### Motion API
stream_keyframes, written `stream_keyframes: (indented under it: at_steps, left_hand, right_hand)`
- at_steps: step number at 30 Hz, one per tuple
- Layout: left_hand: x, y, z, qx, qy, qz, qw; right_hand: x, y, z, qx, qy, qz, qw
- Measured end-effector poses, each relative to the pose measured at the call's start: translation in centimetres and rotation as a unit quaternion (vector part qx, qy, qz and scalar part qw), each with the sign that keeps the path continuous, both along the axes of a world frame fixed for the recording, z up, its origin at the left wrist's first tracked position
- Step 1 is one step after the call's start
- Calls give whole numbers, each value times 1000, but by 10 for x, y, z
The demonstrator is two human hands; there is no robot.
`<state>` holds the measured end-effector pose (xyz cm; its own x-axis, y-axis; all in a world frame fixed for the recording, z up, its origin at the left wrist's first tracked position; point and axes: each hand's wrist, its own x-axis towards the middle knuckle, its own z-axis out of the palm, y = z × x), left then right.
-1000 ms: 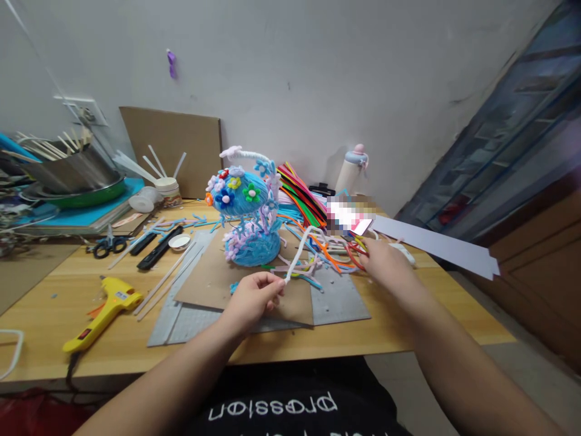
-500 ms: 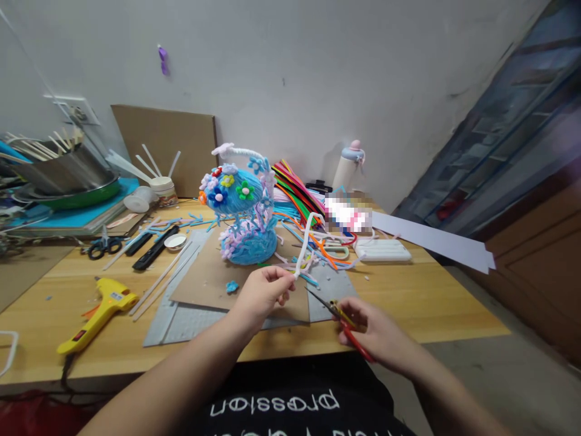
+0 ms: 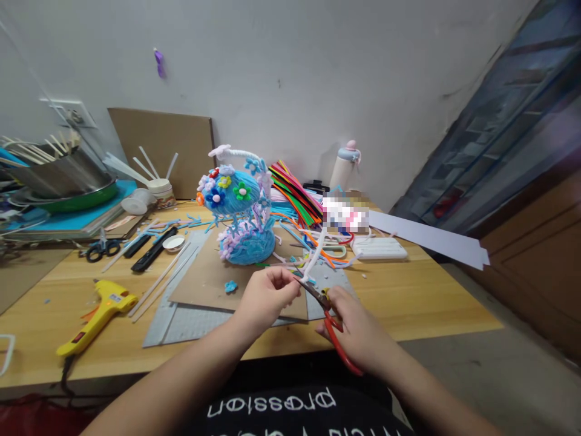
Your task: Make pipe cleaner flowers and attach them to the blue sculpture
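Note:
Between my left fingertips is the end of a white pipe cleaner (image 3: 316,257), its free length rising toward the back. My left hand (image 3: 273,293) is pinched closed on it. Red-handled scissors (image 3: 333,327) are gripped in my right hand (image 3: 356,324), their blades at the white pipe cleaner right beside my left fingers. Whether the blades have closed on it I cannot tell. Behind my hands stands a blue craft piece (image 3: 247,245) of pipe cleaners, its domed top covered in coloured flowers. A small blue flower (image 3: 231,286) lies on the cardboard sheet (image 3: 200,284).
A yellow glue gun (image 3: 97,318) lies at the left, near dark-handled scissors (image 3: 103,247) and a black box cutter (image 3: 154,249). Bundled coloured pipe cleaners (image 3: 297,197) lie behind, with a bottle (image 3: 345,166) at the wall. A white case (image 3: 380,248) sits at the right.
My right hand has brought the scissors leftward and up, so their blades now meet the white pipe cleaner by my left fingers. The pipe cleaner's free end has tilted to the right.

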<state>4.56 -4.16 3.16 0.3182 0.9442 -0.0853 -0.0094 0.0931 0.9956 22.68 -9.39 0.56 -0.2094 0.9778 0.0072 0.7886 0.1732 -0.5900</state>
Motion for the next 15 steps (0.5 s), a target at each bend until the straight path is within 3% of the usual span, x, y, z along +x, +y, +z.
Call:
stream_keyframes:
  at_steps: [15]
  left_hand:
    - [3, 5, -1, 23, 128, -31, 991]
  right_hand:
    - [-5, 1, -2, -48, -21, 4, 999]
